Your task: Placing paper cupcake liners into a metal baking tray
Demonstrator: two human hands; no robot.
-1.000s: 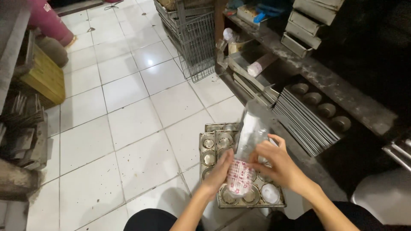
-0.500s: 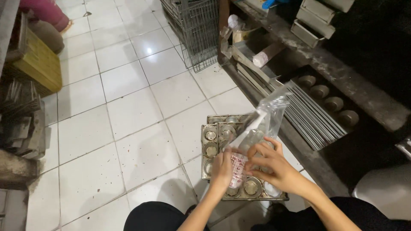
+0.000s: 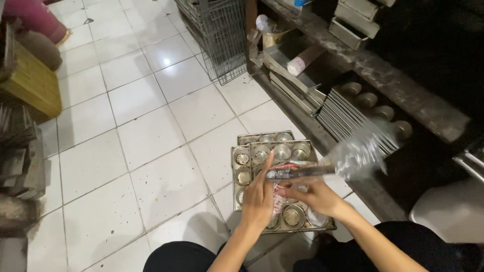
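The clear plastic bag [image 3: 348, 156] is smeared by motion, its contents unreadable. The left hand [image 3: 258, 199] and right hand [image 3: 315, 197] cover several cups of the muffin tray [image 3: 242, 156]. A second tray [image 3: 264, 136] lies mostly hidden beneath. The shelf [image 3: 403, 85] recess is too dark to read.

Loads of open white floor [image 3: 151, 151] left of the muffin tray [image 3: 252, 151], hands pass easily there. Right of it gets tight: stacked metal racks [image 3: 348, 116] and dark shelf [image 3: 393, 80]. Beyond the tray stands a wire basket [image 3: 217, 35].
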